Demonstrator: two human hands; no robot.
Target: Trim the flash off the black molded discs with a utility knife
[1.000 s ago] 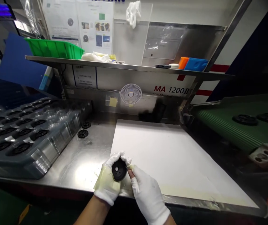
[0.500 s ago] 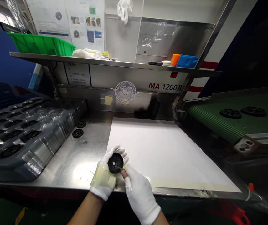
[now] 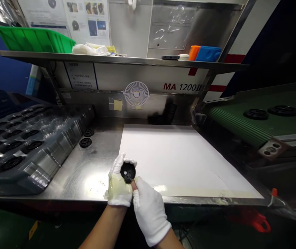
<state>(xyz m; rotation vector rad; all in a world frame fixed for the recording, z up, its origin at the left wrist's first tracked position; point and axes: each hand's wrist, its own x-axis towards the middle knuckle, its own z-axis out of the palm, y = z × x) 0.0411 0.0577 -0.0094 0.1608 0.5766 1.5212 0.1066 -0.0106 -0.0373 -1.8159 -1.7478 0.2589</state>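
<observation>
A round black plastic part point(image 3: 128, 172), cup-like with a hole in its middle, rests in my left hand point(image 3: 119, 183), whose gloved fingers curl around its far side. My right hand point(image 3: 148, 207), also in a white glove with the thumb tip bare, pinches a small blade point(image 3: 131, 180) against the near rim of the part. Most of the blade is hidden by the fingers. Both hands are above the front edge of the steel bench point(image 3: 85, 173). Farther back on the left lie two more black round parts point(image 3: 85, 142).
Stacked clear trays point(image 3: 44, 162) with black parts fill the left. A white sheet point(image 3: 179, 162) covers the bench's right side. At right, a green conveyor point(image 3: 231, 119) carries several black parts. A shelf point(image 3: 137, 59) with a green bin point(image 3: 36, 39) spans above; a small fan point(image 3: 137, 94) hangs below.
The view has tilted slightly downward. My left hand has turned more upright and its fingers have closed further around the part. The blade stays at the near rim.
</observation>
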